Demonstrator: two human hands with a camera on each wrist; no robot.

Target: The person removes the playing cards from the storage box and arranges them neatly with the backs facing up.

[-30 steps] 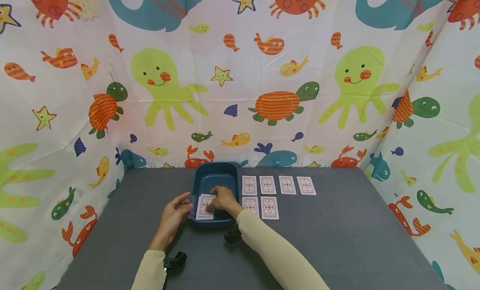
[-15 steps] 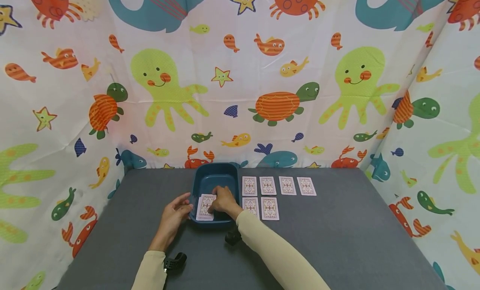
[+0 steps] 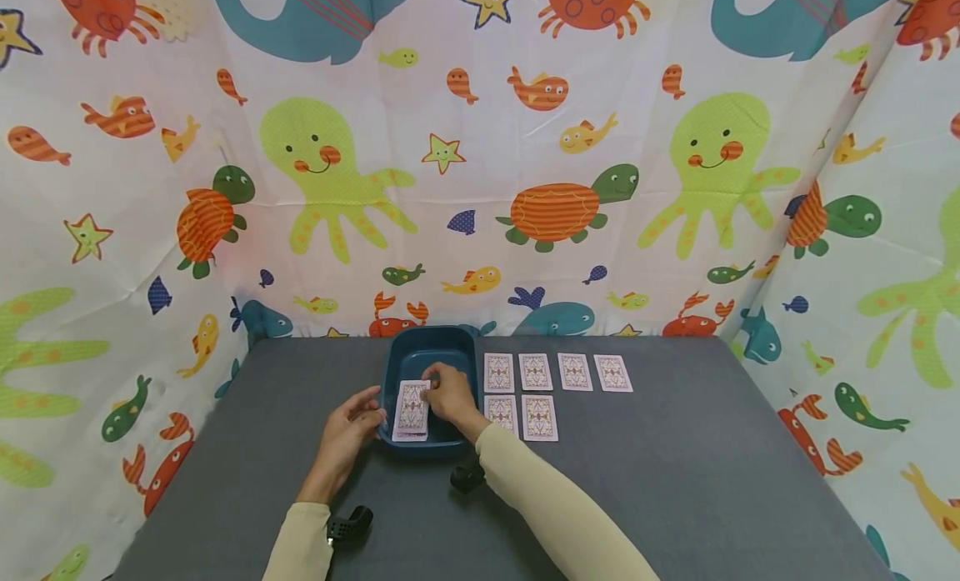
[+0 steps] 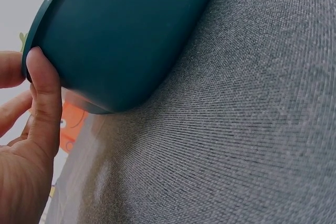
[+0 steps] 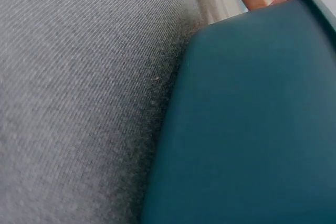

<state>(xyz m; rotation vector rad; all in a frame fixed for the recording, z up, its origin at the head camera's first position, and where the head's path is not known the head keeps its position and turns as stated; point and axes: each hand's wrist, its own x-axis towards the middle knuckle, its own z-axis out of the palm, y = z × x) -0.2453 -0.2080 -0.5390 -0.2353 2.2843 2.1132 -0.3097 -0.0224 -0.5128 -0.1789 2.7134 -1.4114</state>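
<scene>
A dark teal plastic tray [image 3: 431,363] stands on the grey table with a stack of playing cards [image 3: 409,438] in its near left part, backs up. My left hand [image 3: 341,439] pinches the tray's left rim; in the left wrist view the thumb [image 4: 44,87] presses the outer wall and fingers reach over the rim. My right hand [image 3: 452,400] is inside the tray, pinching the top playing card [image 3: 412,404] by its right edge. That card sits shifted away from me over the stack. The right wrist view shows the tray's outer wall [image 5: 252,114], not the right hand.
Right of the tray several playing cards lie face down in two rows, the far row ending with a slightly turned card [image 3: 613,373]. The near row has a card [image 3: 540,417] beside one partly covered by my right arm. A patterned curtain [image 3: 465,181] hangs behind.
The right hand has slid the top card away from me, off the stack's alignment, and its fingers have moved slightly up along the card's right edge. The left hand stays put.
</scene>
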